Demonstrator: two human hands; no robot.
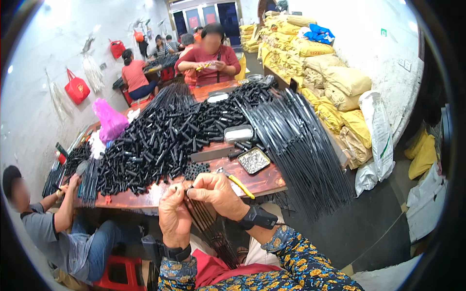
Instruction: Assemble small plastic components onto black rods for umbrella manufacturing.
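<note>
- The left hand [174,218] has its fingers curled closed at the upper ends of several thin black rods [206,223]; the rods slope down between the forearms toward the lap, perhaps so their length rests there and only the tips need steadying.
- The right hand [213,194] pinches a small dark piece [188,193] between thumb and forefinger, right at the rod tips; the two hands nearly meet, likely for fine control; which hand carries more of the rods' weight, I cannot tell.
- Yellow-handled pliers [241,186] lie at the table edge just beyond the right hand, seemingly for a quick reach; a shallow tray [267,164] of small light-coloured parts sits just behind them, its rim probably keeping the bits from scattering.
- A large heap of short black tubes [145,140] covers the left and middle of the table [167,188]; a small cluster of them [196,170] stands nearer the hands.
- Long dark rods [301,150] lie roughly parallel on the right, overhanging the near edge; that presumably keeps them untangled and easy to draw singly.
</note>
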